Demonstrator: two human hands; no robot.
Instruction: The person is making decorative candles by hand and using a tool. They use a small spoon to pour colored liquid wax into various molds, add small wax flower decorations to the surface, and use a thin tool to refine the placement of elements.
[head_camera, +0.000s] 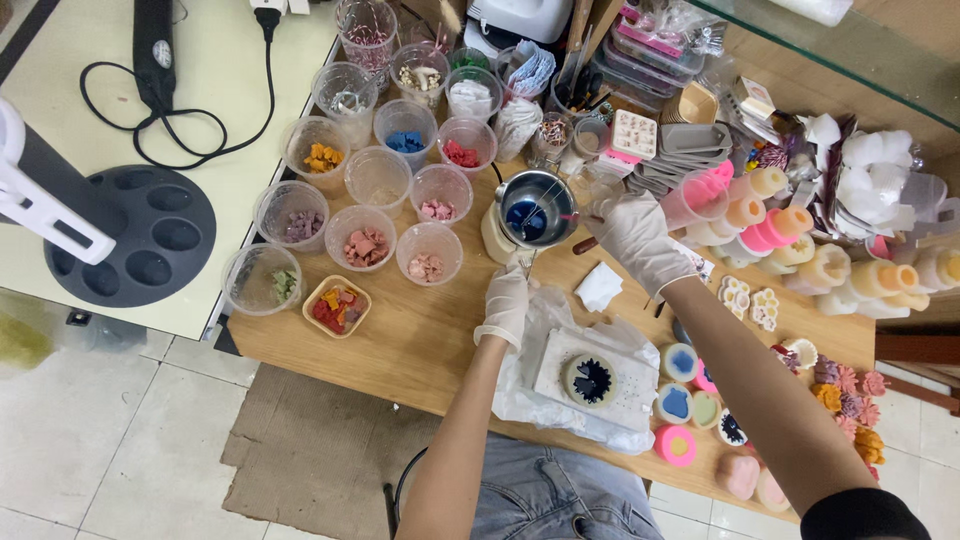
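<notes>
Gloved hands at work near the middle of the wooden table (400, 345): right hand (634, 236) closed on the handle of a small metal pitcher (537, 208) holding dark blue liquid, left hand (506, 303) pinching a thin stirrer (527, 262) just below the pitcher's lip. Best handled, judging by the layout, with the pitcher kept level, the stirrer moved slowly, and the spout brought over the round mould (590, 380) on the white plastic sheet (530, 390) at the near edge. Counted toward the far left corner: about 12 clear plastic cups (378, 178) of coloured chips, 1 square wooden dish (337, 306). Along the right edge: roughly 8 tube moulds (790, 235), exact count unclear. Black stand base (130, 235) on the neighbouring pale surface.
</notes>
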